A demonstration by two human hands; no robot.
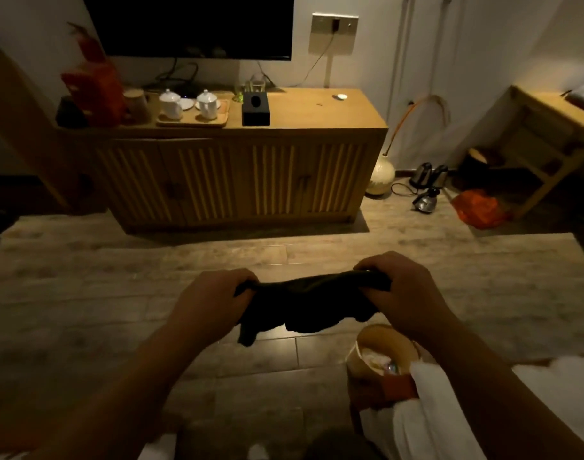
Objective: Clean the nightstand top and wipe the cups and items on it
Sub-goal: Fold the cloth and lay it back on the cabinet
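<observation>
A dark cloth (308, 303) hangs stretched between my two hands above the wooden floor. My left hand (214, 300) grips its left end and my right hand (403, 293) grips its right end. Ahead stands a wooden cabinet (317, 109) under a wall television. On its top a wooden tray (192, 122) carries two white lidded cups (171, 104) (207, 103). Beside the tray are a black tissue box (256, 108), glasses (257, 84) behind it, and a small white item (341, 96) near the right end.
Red packages (96, 88) and a brown cup (136, 104) crowd the cabinet's left end. A pale vase (380, 175), kettles (425, 184) and an orange bag (478, 207) sit on the floor at right. A wooden bin (383, 356) stands near my right forearm. A wooden desk (549, 121) stands far right.
</observation>
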